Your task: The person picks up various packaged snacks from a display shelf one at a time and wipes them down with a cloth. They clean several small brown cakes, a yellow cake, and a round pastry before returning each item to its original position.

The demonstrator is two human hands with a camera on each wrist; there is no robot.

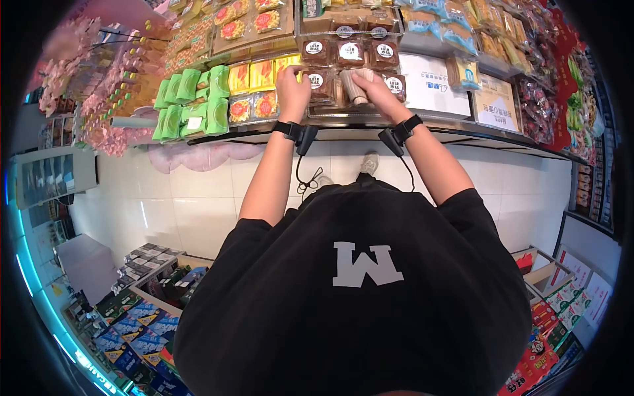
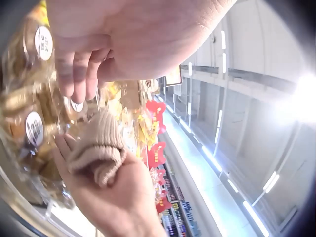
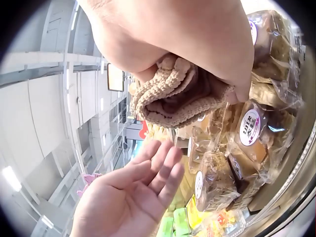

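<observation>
Your head view takes in the whole shelf [image 1: 370, 129]: green packets [image 1: 191, 102] at about 9 o'clock from your hands, yellow and red packs [image 1: 254, 76] beside them, white boxes [image 1: 429, 82] at 3 o'clock, and a black shirt bearing a large white letter M [image 1: 365, 264] below. Only the wrist views show what you grip. Your right hand [image 1: 376, 89] has its fingers curled round a folded beige knitted cloth [image 3: 177, 96], which bulges out between thumb and fingers; in the left wrist view the same cloth [image 2: 98, 148] sits bunched in that fist at 6 o'clock from your other hand. Your left hand [image 1: 292, 84] is loose, fingers nearly straight and together, palm up in the right wrist view [image 3: 131, 195], holding nothing, just beside the cloth but apart from it. Behind both lie clear-wrapped brown cakes [image 3: 247, 148], each with a round white label [image 3: 249, 128]; its dark characters are too small to read. The white boxes also carry print you cannot make out. The cloth lies above the front row of cakes, at 12 o'clock from your body.
</observation>
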